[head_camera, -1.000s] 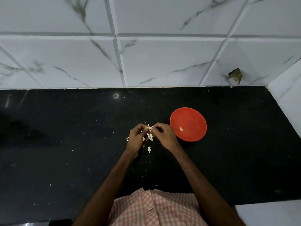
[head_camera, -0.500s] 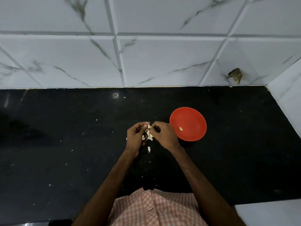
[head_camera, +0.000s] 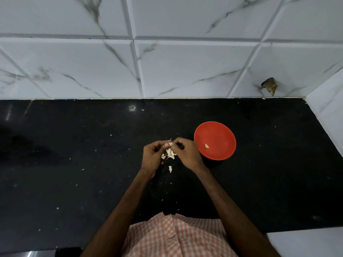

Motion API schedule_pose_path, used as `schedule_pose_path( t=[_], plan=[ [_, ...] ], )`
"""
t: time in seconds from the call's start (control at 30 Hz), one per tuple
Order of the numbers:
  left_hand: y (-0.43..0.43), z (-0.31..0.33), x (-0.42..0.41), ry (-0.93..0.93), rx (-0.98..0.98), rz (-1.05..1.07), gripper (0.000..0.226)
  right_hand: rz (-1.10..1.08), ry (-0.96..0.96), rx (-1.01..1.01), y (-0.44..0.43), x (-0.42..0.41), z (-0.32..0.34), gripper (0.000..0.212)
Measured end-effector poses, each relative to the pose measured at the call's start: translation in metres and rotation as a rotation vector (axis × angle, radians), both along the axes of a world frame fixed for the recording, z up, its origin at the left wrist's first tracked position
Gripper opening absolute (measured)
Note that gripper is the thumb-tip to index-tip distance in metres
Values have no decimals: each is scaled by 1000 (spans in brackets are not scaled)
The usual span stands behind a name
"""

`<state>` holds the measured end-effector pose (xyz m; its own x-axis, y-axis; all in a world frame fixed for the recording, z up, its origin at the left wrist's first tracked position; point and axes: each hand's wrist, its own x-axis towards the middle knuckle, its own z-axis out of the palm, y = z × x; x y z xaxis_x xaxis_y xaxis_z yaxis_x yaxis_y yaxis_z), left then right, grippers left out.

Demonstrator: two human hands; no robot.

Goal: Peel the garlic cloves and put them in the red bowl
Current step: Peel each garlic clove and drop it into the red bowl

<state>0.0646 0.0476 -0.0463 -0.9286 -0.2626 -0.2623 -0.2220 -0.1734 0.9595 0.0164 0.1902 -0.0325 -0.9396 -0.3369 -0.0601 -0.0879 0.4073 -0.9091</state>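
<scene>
My left hand (head_camera: 153, 156) and my right hand (head_camera: 186, 153) meet over the black counter, both pinching a small garlic clove (head_camera: 170, 144) between their fingertips. Under the hands lies a pile of garlic cloves and pale skins (head_camera: 169, 154), partly hidden by my fingers. A loose bit of skin (head_camera: 170, 168) lies just nearer to me. The red bowl (head_camera: 215, 140) stands right of my right hand, close to it, with one peeled clove (head_camera: 207, 145) inside.
The black counter (head_camera: 83, 164) is dotted with tiny white skin flecks. A white marble-tiled wall (head_camera: 167, 67) runs along the back and turns forward at the right. A dark hole (head_camera: 270, 86) is in the wall at back right.
The hands have stayed in place over the pile, with the fingers shifting slightly on the clove. The bowl has not moved.
</scene>
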Motion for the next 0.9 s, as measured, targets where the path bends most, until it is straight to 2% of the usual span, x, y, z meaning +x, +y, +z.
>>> schedule_pose_path(
  t=[0.13, 0.33, 0.47, 0.6, 0.67, 0.73, 0.9],
  plan=[
    [1, 4, -2, -8, -7, 24, 15, -93, -4, -26, 0, 0, 2, 13],
    [-4, -2, 1, -13, 83, 70, 15, -111, 51, 97, 10, -6, 0, 14],
    [-2, 2, 0, 20, 51, 66, 20, 23, 67, 350, 14, -3, -10, 14],
    [-2, 4, -1, 38, 19, 64, 18, 70, 60, 542, 18, -3, -15, 14],
    [-3, 1, -2, 41, -4, 60, 16, 64, 85, 560, 17, -2, -16, 13],
    [-4, 0, -3, 48, -18, 53, 15, 58, 125, 557, 16, -1, -15, 23],
    [-3, 5, -2, 30, -27, 82, 13, 5, 124, 496, 10, -2, -12, 14]
  ],
)
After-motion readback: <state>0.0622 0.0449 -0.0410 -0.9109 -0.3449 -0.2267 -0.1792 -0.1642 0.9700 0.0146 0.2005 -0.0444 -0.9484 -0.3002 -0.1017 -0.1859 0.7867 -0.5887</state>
